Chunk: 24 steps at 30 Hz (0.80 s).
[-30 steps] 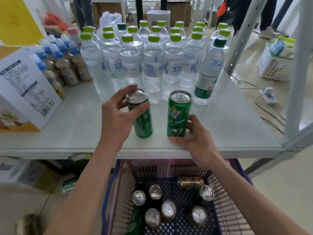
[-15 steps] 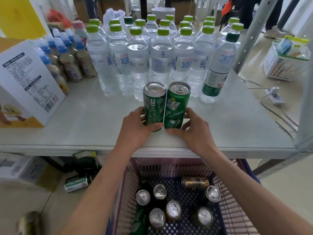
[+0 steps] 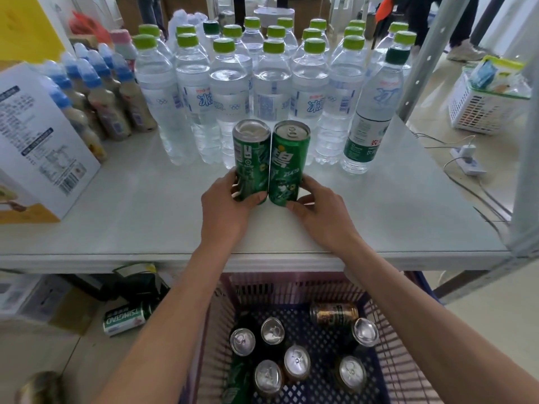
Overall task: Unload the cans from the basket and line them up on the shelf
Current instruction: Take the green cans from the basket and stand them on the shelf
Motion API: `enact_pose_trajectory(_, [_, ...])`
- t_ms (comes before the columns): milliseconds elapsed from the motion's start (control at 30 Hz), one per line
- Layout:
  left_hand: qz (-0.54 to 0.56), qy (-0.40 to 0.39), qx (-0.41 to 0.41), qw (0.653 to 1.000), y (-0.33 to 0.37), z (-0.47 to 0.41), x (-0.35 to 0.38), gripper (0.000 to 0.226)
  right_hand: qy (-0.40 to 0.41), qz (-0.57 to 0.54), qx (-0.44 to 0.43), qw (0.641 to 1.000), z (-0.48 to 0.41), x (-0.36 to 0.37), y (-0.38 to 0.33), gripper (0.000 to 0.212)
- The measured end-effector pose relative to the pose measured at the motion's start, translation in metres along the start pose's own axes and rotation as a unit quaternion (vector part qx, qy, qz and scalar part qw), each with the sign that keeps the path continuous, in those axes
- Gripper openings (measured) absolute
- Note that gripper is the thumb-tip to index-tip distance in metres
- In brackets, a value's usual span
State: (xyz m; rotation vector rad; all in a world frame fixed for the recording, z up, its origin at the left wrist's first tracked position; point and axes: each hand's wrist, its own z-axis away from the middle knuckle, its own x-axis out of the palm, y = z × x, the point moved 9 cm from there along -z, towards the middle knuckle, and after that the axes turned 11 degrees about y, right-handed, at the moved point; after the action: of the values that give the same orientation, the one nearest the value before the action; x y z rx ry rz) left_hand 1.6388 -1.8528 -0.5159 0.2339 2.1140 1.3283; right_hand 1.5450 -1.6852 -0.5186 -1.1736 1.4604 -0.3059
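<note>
Green cans, apart earlier, now touch on shelf.

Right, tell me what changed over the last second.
The left hand moved the left can rightward against the right can in the right hand; both cans slid back toward the water bottles. Both hands keep their grips; the remaining cans lie unchanged in the basket.

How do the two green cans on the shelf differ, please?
The left can shows its barcode side; the right can its large logo. The right can's top shows a pull tab; the left can's shows none. Both stand upright, touching, gripped low by the left hand and right hand.
</note>
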Motion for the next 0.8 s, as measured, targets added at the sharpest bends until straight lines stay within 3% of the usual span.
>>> enact_pose_trajectory(200, [-0.034, 0.012, 0.016, 0.999, -0.006, -0.004, 0.000, 0.051, -0.011, 0.022, 0.006, 1.000, -0.001, 0.001, 0.006, 0.052])
enact_pose_trajectory(333, [-0.112, 0.048, 0.004, 0.993, -0.005, 0.008, -0.007, 0.065, -0.029, 0.019, 0.035, 0.999, -0.001, 0.003, 0.011, 0.049])
enact_pose_trajectory(433, [-0.096, 0.042, 0.043, 0.994, 0.014, 0.026, -0.009, 0.039, -0.061, 0.002, 0.066, 0.996, 0.002, 0.005, 0.020, 0.048])
enact_pose_trajectory(467, [-0.073, 0.004, 0.080, 0.994, 0.024, 0.035, -0.004, 0.027, -0.063, -0.009, 0.082, 0.995, 0.004, 0.003, 0.023, 0.046])
enact_pose_trajectory(533, [-0.053, -0.119, 0.155, 0.979, 0.043, 0.064, 0.013, 0.033, -0.050, -0.017, 0.122, 0.991, 0.010, -0.005, 0.029, 0.039])
enact_pose_trajectory(600, [-0.069, -0.274, 0.219, 0.934, 0.051, 0.102, 0.032, 0.037, -0.052, -0.058, 0.186, 0.979, 0.023, -0.015, 0.033, 0.027])
enact_pose_trajectory(667, [-0.131, -0.402, 0.256, 0.869, 0.042, 0.139, 0.047, 0.036, -0.123, -0.173, 0.239, 0.947, 0.044, -0.018, 0.027, 0.020])
enact_pose_trajectory(733, [-0.224, -0.511, 0.190, 0.808, 0.009, 0.165, 0.052, 0.033, -0.258, -0.213, 0.223, 0.915, 0.070, -0.018, 0.017, 0.023])
enact_pose_trajectory(800, [-0.310, -0.598, 0.035, 0.738, -0.029, 0.188, 0.042, 0.031, -0.409, -0.161, 0.180, 0.880, 0.103, -0.013, 0.017, 0.024])
